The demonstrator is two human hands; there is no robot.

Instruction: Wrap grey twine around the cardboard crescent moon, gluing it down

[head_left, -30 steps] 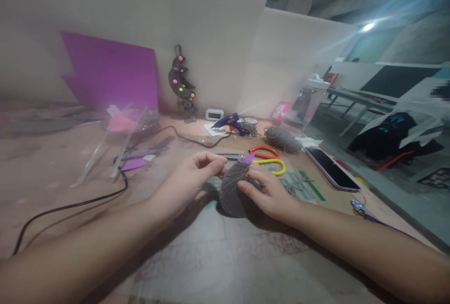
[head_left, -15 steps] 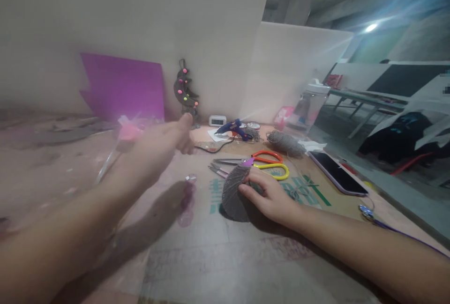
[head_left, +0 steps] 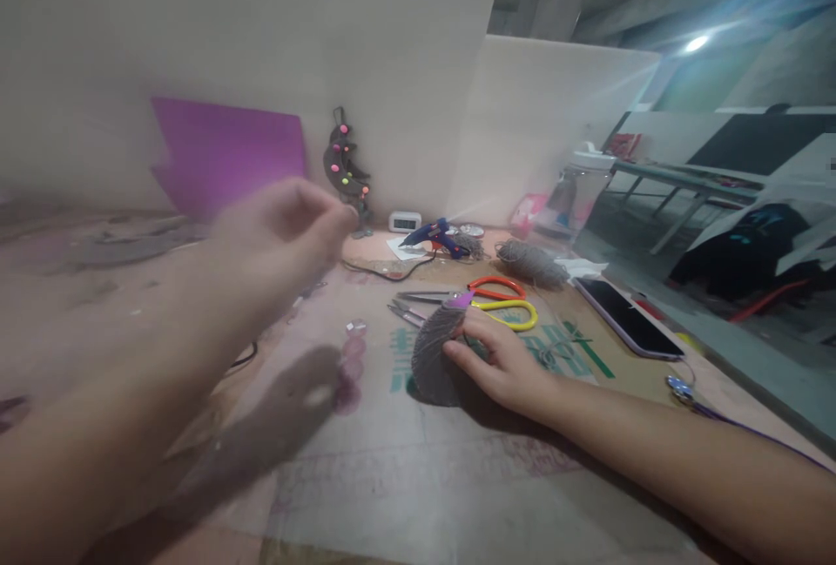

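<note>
Compared with a second ago, the left hand (head_left: 278, 234) has come off the work and swung up and away, now hanging well apart at about 10 o'clock from it, while the right hand (head_left: 496, 362) hasn't really budged. What's in that right hand is a grey yarn-wrapped piece (head_left: 434, 358), low in the middle of the view: ribbed with slanting strands, rounded down the left edge, narrowing to a smooth purple tip (head_left: 468, 299). Tip points to roughly 1 o'clock, long axis running 1 to 7, fat end down by the plastic-covered tabletop; can't tell if it touches. Right thumb is on the near face, fingers closed around the right edge, so that side's hidden. Left thumb and forefinger look pinched into a loop, but it's blurry and I can't tell if a strand is between them. Just past the piece at 1 o'clock, steel scissors (head_left: 504, 316) lie with red and yellow handles, blades partly blocked. Fuzzy grey yarn (head_left: 530, 262) sits near 2, a blue glue gun (head_left: 432, 237) at 12. Left forearm runs off frame and covers some of the table.
</note>
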